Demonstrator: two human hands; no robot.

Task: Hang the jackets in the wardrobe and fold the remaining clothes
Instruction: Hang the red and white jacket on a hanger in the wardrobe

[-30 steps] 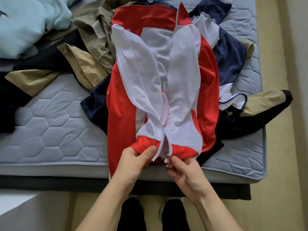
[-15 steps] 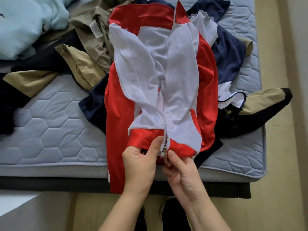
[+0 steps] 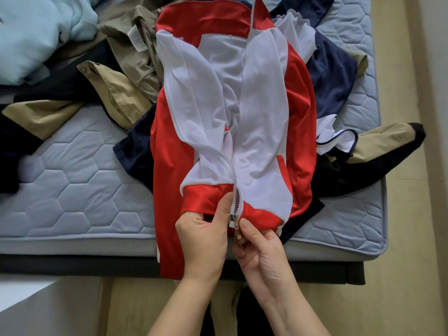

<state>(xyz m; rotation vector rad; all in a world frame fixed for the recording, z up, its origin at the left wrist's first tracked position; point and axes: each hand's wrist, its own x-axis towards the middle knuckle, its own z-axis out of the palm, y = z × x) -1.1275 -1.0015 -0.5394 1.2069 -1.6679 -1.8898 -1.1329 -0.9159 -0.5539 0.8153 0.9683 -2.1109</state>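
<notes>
A red jacket (image 3: 301, 112) with a white lining lies front-open on the mattress (image 3: 80, 190), collar away from me, hem at the near edge. My left hand (image 3: 206, 236) grips the left side of the red hem, thumb up beside the zipper. My right hand (image 3: 259, 248) pinches the lower end of the zipper tape just below the metal slider (image 3: 234, 217). The two zipper halves meet at the hem and part higher up. One red sleeve hangs over the mattress edge under my left hand.
A khaki-and-black jacket (image 3: 116, 93) and olive garment (image 3: 135, 57) lie at the left, a light blue garment (image 3: 41, 32) at the top left. Navy clothing (image 3: 334, 76) and another khaki-black jacket (image 3: 383, 144) lie at the right. Wooden floor (image 3: 407, 238) runs beside the bed.
Both hands have drawn closer together at the hem, bringing the two zipper ends together at the slider. The left thumb has risen alongside the zipper.
</notes>
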